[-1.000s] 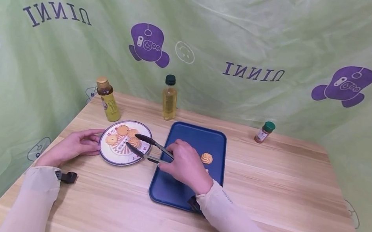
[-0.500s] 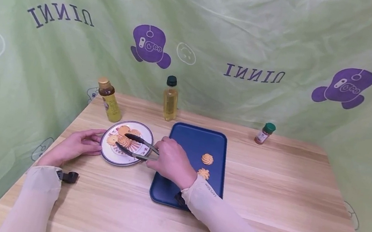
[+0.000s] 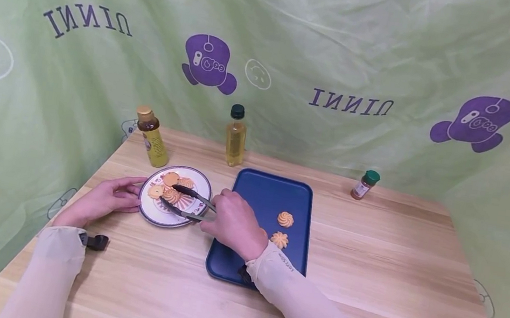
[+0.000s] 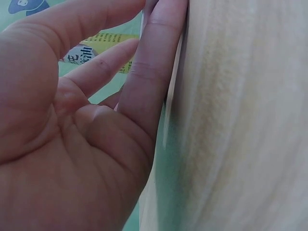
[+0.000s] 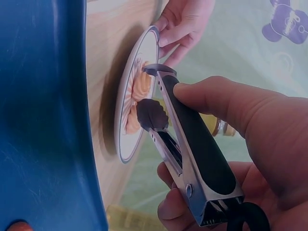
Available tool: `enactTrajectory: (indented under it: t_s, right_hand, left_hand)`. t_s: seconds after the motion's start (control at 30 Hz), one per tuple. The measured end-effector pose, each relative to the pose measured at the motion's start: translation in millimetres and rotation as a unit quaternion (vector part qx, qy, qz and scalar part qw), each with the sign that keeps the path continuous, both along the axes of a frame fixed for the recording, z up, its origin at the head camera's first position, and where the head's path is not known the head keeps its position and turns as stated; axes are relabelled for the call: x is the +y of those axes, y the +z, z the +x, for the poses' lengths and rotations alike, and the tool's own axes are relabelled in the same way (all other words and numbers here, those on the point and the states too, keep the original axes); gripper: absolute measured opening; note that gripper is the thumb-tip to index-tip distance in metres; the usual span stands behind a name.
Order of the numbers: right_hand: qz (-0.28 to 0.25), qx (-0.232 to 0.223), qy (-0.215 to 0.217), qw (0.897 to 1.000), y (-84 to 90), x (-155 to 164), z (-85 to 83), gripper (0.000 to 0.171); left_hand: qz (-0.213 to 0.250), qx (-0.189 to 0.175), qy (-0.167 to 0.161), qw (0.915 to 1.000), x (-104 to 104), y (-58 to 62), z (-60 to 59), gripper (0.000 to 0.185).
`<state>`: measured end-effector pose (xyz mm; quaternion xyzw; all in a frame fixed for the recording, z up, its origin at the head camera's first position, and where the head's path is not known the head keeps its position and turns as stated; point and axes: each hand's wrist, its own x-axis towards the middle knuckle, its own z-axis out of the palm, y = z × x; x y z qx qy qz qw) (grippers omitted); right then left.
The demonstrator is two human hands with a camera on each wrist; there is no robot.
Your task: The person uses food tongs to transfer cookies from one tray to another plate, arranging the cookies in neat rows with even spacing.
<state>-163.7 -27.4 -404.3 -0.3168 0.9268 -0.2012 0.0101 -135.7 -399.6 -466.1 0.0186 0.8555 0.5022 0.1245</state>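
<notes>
My right hand (image 3: 237, 223) grips a pair of kitchen tongs (image 5: 195, 134) with black tips, reaching over the blue tray. The tongs' tips are spread on either side of a swirl cookie (image 3: 171, 196) on a white plate (image 3: 160, 217) with a dark blue rim. Beside it on the plate lie other cookies, including a round one (image 3: 170, 179) and a paler one (image 3: 155, 192). My left hand (image 3: 104, 200) touches the plate's left rim with its fingers extended; the left wrist view shows the palm (image 4: 72, 144) close to the wooden tabletop.
On the blue tray (image 3: 275, 188) are a swirl cookie (image 3: 285, 219) and a flower-shaped cookie (image 3: 279, 240), with another partly hidden by my right hand. Behind stand a yellow-labelled bottle (image 3: 154, 145), an oil bottle (image 3: 235, 142) and a green-capped spice jar (image 3: 365, 185). A green curtain (image 3: 292, 34) hangs behind the table.
Over the last second my right hand and the tongs have moved left, and the swirl cookie between the tips has shifted left on the plate. My left hand has stayed at the rim.
</notes>
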Motion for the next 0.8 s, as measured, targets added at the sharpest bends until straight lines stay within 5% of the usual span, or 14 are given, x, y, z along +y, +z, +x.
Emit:
enactTrajectory:
  t_s: [0.8]
  right_hand:
    - [-0.014,0.01,-0.001,1.0,2.6,4.0,6.7,0.036]
  left_hand:
    - [-0.018,-0.004,0.005,0.9998,-0.2,-2.0,-2.4,0.075]
